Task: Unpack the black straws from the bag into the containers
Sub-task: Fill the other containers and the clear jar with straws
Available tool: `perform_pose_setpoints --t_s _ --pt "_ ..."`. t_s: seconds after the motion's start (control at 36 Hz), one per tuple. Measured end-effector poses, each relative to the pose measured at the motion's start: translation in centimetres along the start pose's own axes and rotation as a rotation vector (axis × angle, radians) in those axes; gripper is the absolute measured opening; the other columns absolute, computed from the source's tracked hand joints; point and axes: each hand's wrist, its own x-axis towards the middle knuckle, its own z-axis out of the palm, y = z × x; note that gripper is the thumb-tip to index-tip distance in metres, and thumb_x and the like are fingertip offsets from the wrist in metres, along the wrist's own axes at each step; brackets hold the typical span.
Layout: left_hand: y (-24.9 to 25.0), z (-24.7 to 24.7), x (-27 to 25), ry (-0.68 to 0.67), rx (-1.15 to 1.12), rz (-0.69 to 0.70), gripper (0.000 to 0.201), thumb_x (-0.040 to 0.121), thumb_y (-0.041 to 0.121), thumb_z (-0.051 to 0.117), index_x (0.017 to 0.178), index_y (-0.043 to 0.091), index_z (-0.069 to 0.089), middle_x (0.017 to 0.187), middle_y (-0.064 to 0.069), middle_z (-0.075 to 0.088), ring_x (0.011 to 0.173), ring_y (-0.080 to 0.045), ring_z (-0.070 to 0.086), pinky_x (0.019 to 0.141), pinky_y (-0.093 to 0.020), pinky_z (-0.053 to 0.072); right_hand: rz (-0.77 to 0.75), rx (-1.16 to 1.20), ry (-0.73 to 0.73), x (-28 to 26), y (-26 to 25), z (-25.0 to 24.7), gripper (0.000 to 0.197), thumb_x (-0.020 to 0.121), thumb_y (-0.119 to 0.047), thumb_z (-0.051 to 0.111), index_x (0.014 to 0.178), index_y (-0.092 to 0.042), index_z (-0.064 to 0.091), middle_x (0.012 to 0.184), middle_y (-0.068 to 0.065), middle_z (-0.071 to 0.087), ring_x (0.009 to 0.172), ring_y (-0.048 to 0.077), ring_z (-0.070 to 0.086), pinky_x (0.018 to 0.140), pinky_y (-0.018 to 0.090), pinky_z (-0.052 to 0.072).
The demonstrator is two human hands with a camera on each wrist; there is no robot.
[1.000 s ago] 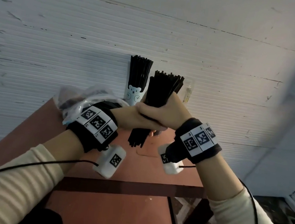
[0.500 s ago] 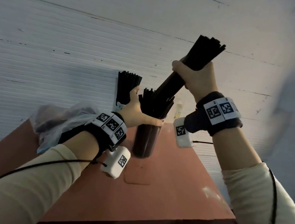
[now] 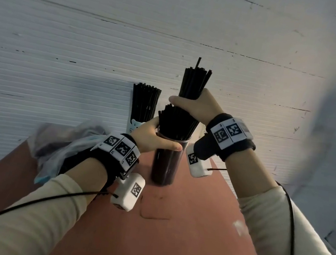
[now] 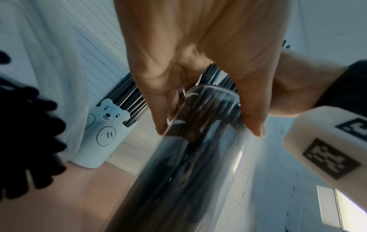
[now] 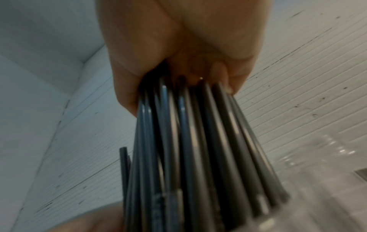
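The black straws [image 3: 194,81] sit as a bundle in the right hand [image 3: 198,107], fingers wrapped tight round the bundle's mid-length, w/ lower ends already inside the clear container [image 3: 168,159] and tops sticking up above the fist. One straw pokes higher than the rest. In the right wrist view the straws fan out below the fist, probably because the grip squeezes them at one point only. The bundle stands nearly upright, which I judge is to let it slide down among the straws already in there.

The left hand [image 3: 153,136] grips the clear container just under its rim, thumb on the near side, fingers round the far side; the left wrist view shows fingertips [image 4: 256,125] pressed on the clear wall. Likely reason: the container is tall and narrow, so it'd tip w/o bracing while straws go in.

The container stands on the red-brown table [image 3: 181,226], toward the far edge, near the wall. Just behind it, at the far edge, a pale blue bear cup [image 4: 105,133] is already full of straws. The plastic bag [image 3: 67,145] lies crumpled at the far-left corner, partly hidden by the left wrist; can't tell if straws remain inside.

Step in hand, as I read it: seating this bundle, then letting go.
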Motion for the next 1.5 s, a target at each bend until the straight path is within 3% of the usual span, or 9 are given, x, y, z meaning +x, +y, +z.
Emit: perform_pose_setpoints --t_s 0.17,0.31,0.47,0.69,0.86,1.0,1.17,1.33,1.5 --pt "-0.5 0.1 0.2 0.0 -0.019 0.021 0.082 0.063 0.037 0.088 0.134 0.029 0.049 0.126 0.013 0.057 0.116 -0.005 0.052 0.093 -0.021 0.036 0.036 -0.126 -0.067 -1.4 0.3 0.4 0.073 0.048 -0.091 0.059 0.084 -0.028 0.066 0.095 -0.005 0.067 0.113 0.022 0.053 0.095 0.043 0.048" --pt "-0.8 0.1 0.4 0.001 -0.009 0.028 0.081 0.061 0.039 0.089 0.132 0.032 0.05 0.126 0.013 0.059 0.119 -0.007 0.052 0.097 -0.024 0.035 -0.049 0.162 0.062 -2.9 -0.3 -0.3 0.069 0.07 -0.053 0.078 0.127 -0.026 0.049 0.116 -0.009 0.056 0.108 0.008 0.057 0.091 0.025 0.048" --pt "-0.9 0.0 0.5 -0.004 -0.006 0.036 0.085 0.061 0.039 0.089 0.135 0.032 0.049 0.129 0.013 0.057 0.12 -0.007 0.051 0.099 -0.024 0.035 -0.343 0.361 0.196 -3.9 -0.5 -0.4 0.053 0.086 -0.012 0.069 0.13 -0.022 0.041 0.121 0.003 0.054 0.098 0.013 0.067 0.086 0.03 0.056" --pt "-0.6 0.2 0.4 -0.01 -0.051 0.035 0.081 0.062 0.033 0.09 0.133 0.03 0.05 0.125 0.013 0.059 0.117 -0.005 0.053 0.094 -0.02 0.038 -0.341 -0.223 0.068 -4.0 1.2 1.1 0.029 0.096 -0.034 0.055 0.111 -0.014 0.067 0.117 0.0 0.061 0.107 0.013 0.056 0.097 0.031 0.045" --pt "-0.9 0.3 0.4 -0.006 -0.046 0.013 0.09 0.053 0.047 0.089 0.131 0.027 0.051 0.122 0.013 0.062 0.116 -0.006 0.056 0.101 -0.028 0.042 -0.511 -0.197 0.135 -4.1 1.4 1.2 0.055 0.097 -0.028 0.053 0.148 -0.021 0.033 0.153 -0.004 0.031 0.139 0.006 0.03 0.104 0.003 0.02" --pt "-0.4 0.3 0.0 0.001 -0.034 0.003 0.069 0.067 0.033 0.087 0.125 0.024 0.05 0.113 0.011 0.063 0.105 -0.001 0.058 0.084 -0.014 0.044 -0.439 -0.404 -0.024 -4.5 1.6 1.7 0.04 0.101 -0.036 0.042 0.139 -0.024 0.049 0.141 -0.002 0.052 0.136 0.013 0.04 0.112 0.032 0.032" --pt "0.1 1.0 -0.7 0.02 -0.057 -0.01 0.066 0.074 0.024 0.083 0.129 0.017 0.046 0.102 0.016 0.06 0.092 0.007 0.056 0.064 -0.001 0.041 -0.453 -0.372 0.014 -4.9 1.3 1.7 0.043 0.1 -0.034 0.044 0.142 -0.021 0.045 0.145 -0.003 0.047 0.139 0.015 0.036 0.115 0.03 0.026" --pt "-0.5 -0.4 -2.1 -0.021 0.05 -0.075 0.116 0.071 0.027 0.084 0.155 0.018 0.004 0.16 0.001 0.018 0.147 -0.015 0.018 0.117 -0.031 0.021 -0.534 -0.229 0.151 -5.8 -0.5 2.1 0.043 0.098 -0.028 0.05 0.139 -0.017 0.049 0.147 -0.002 0.043 0.136 0.014 0.039 0.111 0.025 0.029" --pt "-0.9 -4.8 -5.2 0.187 0.193 0.05 0.047 0.077 0.01 0.064 0.121 0.026 0.055 0.117 0.005 0.063 0.107 -0.014 0.061 0.098 -0.033 0.048 -0.602 -0.089 0.275 -6.9 -2.4 4.6 0.026 0.09 -0.019 0.056 0.113 -0.009 0.061 0.112 0.002 0.053 0.098 0.012 0.052 0.088 0.023 0.042"
